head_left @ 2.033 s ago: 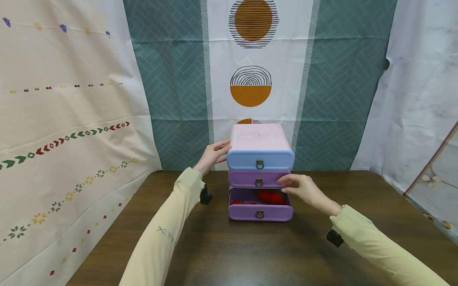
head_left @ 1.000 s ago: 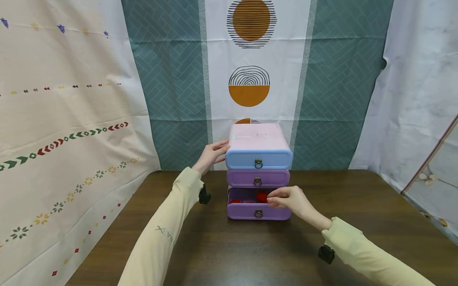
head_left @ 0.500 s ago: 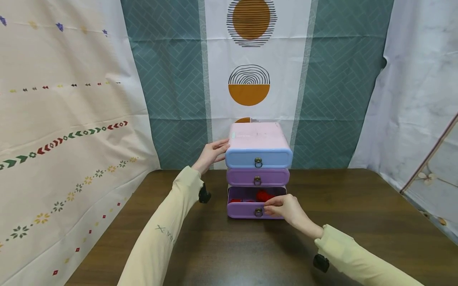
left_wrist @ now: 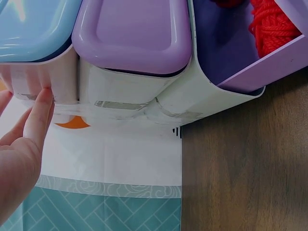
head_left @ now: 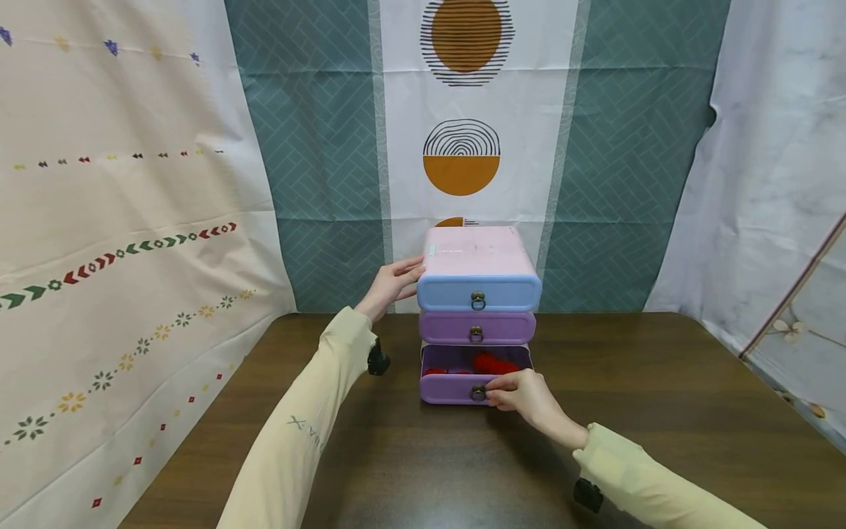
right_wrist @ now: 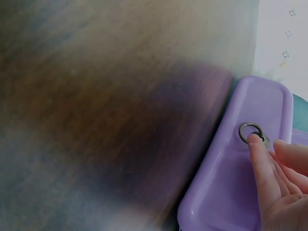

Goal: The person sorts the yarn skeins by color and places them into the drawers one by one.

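Observation:
A stacked drawer unit (head_left: 479,250) has a blue top drawer (head_left: 443,294), a purple middle drawer (head_left: 443,328) and a purple bottom drawer (head_left: 446,389). The bottom drawer is pulled out, with red yarn (head_left: 492,362) inside; strands of the yarn show in the left wrist view (left_wrist: 272,29). My left hand (head_left: 385,290) rests straight fingertips on the left side of the top box. My right hand (head_left: 529,399) is at the bottom drawer's front. Its index fingertip touches the metal ring pull (right_wrist: 249,126), while the thumb stays apart from it.
The unit stands at the back of a dark wooden table (head_left: 410,470). Behind hangs a teal and white curtain (head_left: 324,184); patterned cloth (head_left: 132,294) hangs at left and pale cloth (head_left: 773,184) at right.
My right hand has moved down and left, from beside the middle drawer to the bottom drawer's ring pull. Over the last second, more red yarn has come into sight. My left hand stays put.

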### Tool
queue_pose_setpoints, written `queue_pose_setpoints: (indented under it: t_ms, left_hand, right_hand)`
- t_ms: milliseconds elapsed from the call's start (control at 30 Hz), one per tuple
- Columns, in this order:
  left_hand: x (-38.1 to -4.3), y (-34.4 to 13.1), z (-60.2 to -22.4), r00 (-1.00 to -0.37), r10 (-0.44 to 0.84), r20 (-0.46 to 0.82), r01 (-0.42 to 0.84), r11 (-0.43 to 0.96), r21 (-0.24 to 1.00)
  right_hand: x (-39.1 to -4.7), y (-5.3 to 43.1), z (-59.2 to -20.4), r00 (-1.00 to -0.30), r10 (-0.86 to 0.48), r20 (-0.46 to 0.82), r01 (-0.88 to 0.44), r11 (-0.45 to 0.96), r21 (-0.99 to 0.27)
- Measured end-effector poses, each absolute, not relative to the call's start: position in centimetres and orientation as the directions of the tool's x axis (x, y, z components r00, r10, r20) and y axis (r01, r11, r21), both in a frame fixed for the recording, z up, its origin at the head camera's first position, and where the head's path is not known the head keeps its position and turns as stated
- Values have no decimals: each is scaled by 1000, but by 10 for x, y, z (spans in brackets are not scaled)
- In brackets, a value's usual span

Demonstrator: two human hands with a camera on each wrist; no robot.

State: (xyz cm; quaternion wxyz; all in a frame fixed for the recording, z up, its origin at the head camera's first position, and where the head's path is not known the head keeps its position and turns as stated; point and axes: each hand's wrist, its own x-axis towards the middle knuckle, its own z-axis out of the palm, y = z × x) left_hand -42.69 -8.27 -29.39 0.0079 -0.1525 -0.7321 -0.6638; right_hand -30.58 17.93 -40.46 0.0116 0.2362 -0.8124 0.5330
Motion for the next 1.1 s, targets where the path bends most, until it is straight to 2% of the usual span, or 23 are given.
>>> queue_pose_setpoints:
  t_ms: [267,667,933,1100]
  left_hand:
    - [-427,-82,-292,-950,213,228,246,62,967]
    - [-426,-82,-294,-953,204,224,238,46,970]
    - [-425,-82,-291,-951,227,211,227,46,973]
    - [-421,-81,-289,-951,224,211,230,58,972]
  right_hand:
    - [-308,177,-407,-870,-365,330,-478,468,-743]
    - [-310,172,-409,-917,-281,283,-384,434,-815]
    - [-308,163,-412,-949,-219,225,-286,310,-907]
    - [-309,159,-413,-960,-179,214,-260,299,-918]
